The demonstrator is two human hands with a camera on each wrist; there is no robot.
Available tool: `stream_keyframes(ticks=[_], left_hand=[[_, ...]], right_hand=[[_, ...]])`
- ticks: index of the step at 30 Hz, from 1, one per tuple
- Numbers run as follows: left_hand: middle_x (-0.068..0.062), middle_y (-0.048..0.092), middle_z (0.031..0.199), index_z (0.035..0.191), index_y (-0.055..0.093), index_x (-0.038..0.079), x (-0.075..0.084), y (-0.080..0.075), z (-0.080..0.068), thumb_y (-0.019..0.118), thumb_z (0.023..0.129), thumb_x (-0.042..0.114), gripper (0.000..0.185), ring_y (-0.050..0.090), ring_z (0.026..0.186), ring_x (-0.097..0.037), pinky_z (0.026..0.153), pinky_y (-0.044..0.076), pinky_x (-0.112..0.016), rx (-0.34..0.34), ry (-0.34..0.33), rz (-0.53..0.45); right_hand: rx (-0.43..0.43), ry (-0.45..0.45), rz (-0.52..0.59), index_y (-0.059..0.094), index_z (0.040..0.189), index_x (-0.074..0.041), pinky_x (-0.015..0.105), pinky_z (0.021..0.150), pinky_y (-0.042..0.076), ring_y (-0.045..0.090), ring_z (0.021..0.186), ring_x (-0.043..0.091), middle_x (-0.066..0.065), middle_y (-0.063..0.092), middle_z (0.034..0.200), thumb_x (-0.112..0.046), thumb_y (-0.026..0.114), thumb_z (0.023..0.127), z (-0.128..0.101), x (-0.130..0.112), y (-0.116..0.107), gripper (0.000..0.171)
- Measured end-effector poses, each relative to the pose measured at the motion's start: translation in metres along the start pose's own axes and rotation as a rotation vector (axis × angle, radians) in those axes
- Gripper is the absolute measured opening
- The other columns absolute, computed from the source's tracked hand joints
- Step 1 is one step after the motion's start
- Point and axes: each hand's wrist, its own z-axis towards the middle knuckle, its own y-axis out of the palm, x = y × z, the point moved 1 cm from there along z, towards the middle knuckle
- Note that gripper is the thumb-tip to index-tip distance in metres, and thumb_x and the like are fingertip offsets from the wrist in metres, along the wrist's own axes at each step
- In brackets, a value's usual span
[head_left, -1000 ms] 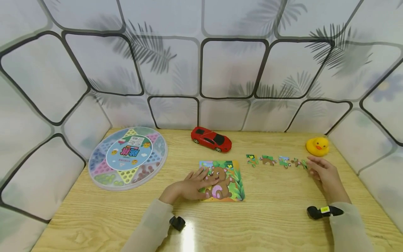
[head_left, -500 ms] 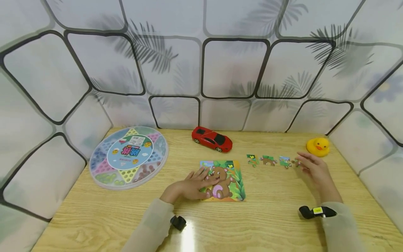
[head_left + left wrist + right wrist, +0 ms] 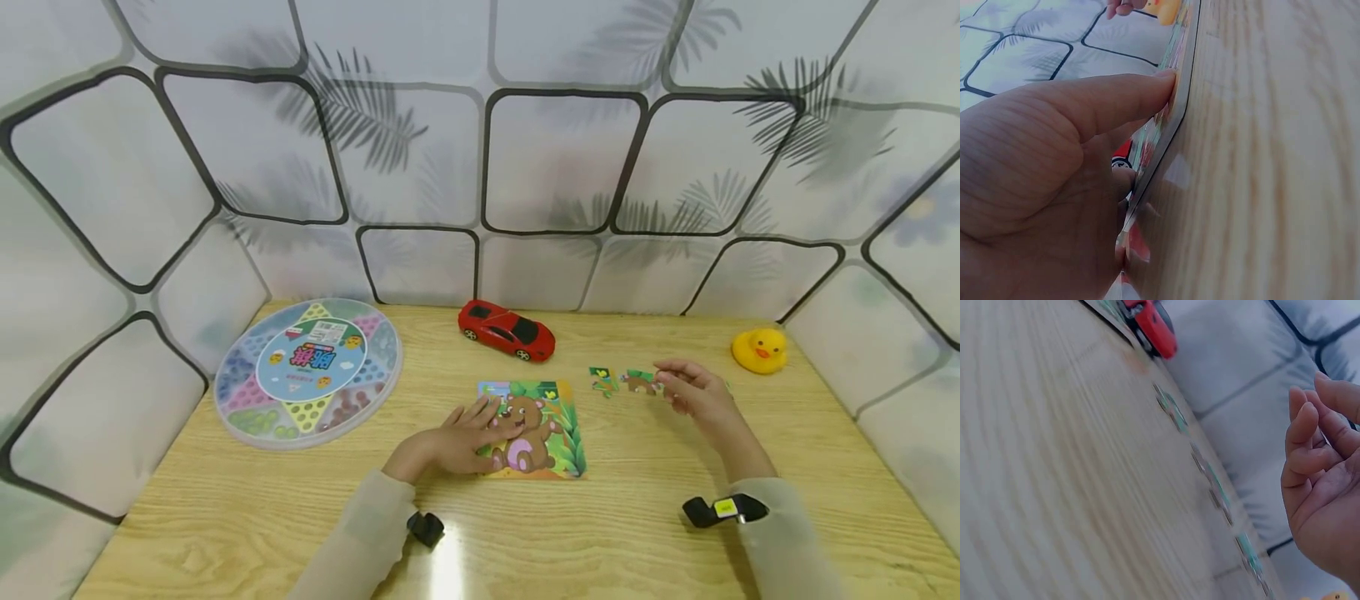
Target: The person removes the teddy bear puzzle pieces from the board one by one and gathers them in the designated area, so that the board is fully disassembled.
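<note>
Left hand (image 3: pixel 450 442) lies flat, fingers straight, on the puzzle (image 3: pixel 534 429). Right hand (image 3: pixel 693 392) hovers loosely curled, empty, over loose pieces (image 3: pixel 621 382); a careless sweep could scatter them.

the round game box (image 3: pixel 307 373) lid bears blue chinese characters, too small to read.

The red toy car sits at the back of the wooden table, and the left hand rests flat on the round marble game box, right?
Not quite. In the head view the left hand rests on the square bear jigsaw board, not on the round marble game box. The red toy car does sit at the back of the wooden table.
</note>
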Motion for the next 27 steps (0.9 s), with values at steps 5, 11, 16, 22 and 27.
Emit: stream_keyframes(ticks=[5,11,16,22,27], left_hand=[[-0.011,-0.006,0.158,0.151,0.024,0.033,0.0,0.0,0.001,0.048,0.098,0.037,0.058,-0.013,0.143,-0.028,0.112,-0.002,-0.056,-0.001,0.001,0.004],[-0.011,-0.006,0.158,0.151,0.023,0.033,-0.001,0.0,0.001,0.047,0.098,0.037,0.058,-0.013,0.144,-0.027,0.112,-0.002,-0.055,0.0,-0.002,0.007],[-0.012,-0.006,0.158,0.151,0.023,0.032,-0.002,0.0,0.001,0.047,0.099,0.037,0.058,-0.012,0.143,-0.029,0.112,-0.001,-0.056,-0.004,0.001,0.001],[-0.012,-0.006,0.158,0.151,0.022,0.033,-0.002,0.0,0.001,0.047,0.099,0.037,0.058,-0.012,0.143,-0.029,0.112,-0.001,-0.056,-0.002,0.0,0.002],[-0.012,-0.006,0.158,0.151,0.022,0.033,-0.001,0.0,0.001,0.047,0.099,0.037,0.058,-0.012,0.143,-0.029,0.112,-0.001,-0.056,-0.002,0.0,0.005]], right_hand=[[-0.057,-0.001,-0.083,0.062,0.112,-0.009,0.031,0.049,0.028,0.049,0.062,0.006,-0.003,0.063,0.086,-0.008,0.05,0.098,0.005,0.005,0.025,0.019],[-0.133,0.023,-0.165,0.056,0.117,0.004,0.027,0.048,0.035,0.05,0.061,0.007,0.0,0.062,0.088,-0.013,0.053,0.098,0.011,0.017,0.055,0.026],[-0.196,0.034,-0.163,0.049,0.12,0.014,0.021,0.05,0.039,0.051,0.061,0.006,0.001,0.062,0.086,-0.011,0.054,0.097,0.016,0.025,0.08,0.035],[-0.249,0.106,-0.206,0.049,0.121,0.012,0.02,0.051,0.041,0.05,0.061,0.007,0.006,0.057,0.08,-0.014,0.057,0.095,0.018,0.029,0.107,0.037],[-0.318,0.123,-0.297,0.052,0.122,0.011,0.022,0.05,0.044,0.051,0.057,0.009,0.014,0.061,0.082,-0.014,0.058,0.095,0.018,0.029,0.125,0.037]])
